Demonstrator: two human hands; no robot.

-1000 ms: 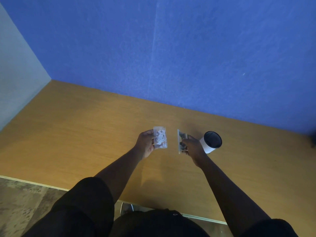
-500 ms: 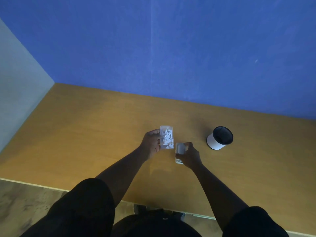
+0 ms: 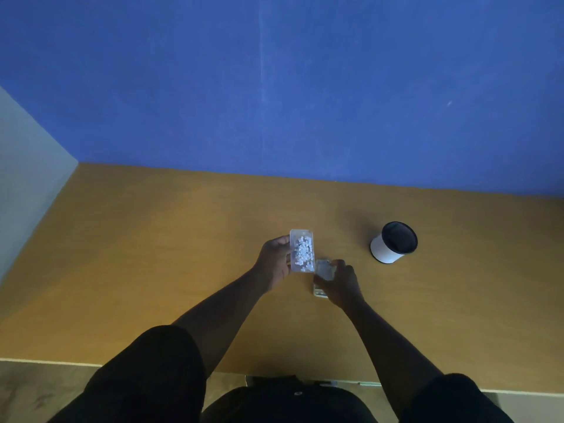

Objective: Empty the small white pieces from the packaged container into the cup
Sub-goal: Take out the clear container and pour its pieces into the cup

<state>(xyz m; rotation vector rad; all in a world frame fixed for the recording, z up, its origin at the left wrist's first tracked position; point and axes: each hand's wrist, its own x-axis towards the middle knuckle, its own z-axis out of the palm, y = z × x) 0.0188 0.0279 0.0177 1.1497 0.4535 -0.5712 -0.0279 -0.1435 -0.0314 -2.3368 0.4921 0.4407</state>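
My left hand [image 3: 274, 261] holds a clear plastic container [image 3: 302, 251] above the wooden table [image 3: 152, 254], its open face up and full of small white pieces [image 3: 302, 253]. Just right of it and lower, my right hand [image 3: 338, 282] grips the container's clear lid [image 3: 323, 274], low over or on the table; my fingers hide part of it. A white cup [image 3: 393, 242] with a dark inside stands upright to the right, well apart from both hands.
A blue wall [image 3: 274, 87] rises behind the table and a pale wall [image 3: 27, 166] closes the left side. The table's front edge [image 3: 61, 361] runs near my body.
My right hand has carried the lid from beside the cup down and left, to below the container. The left hand has kept the container nearly still.
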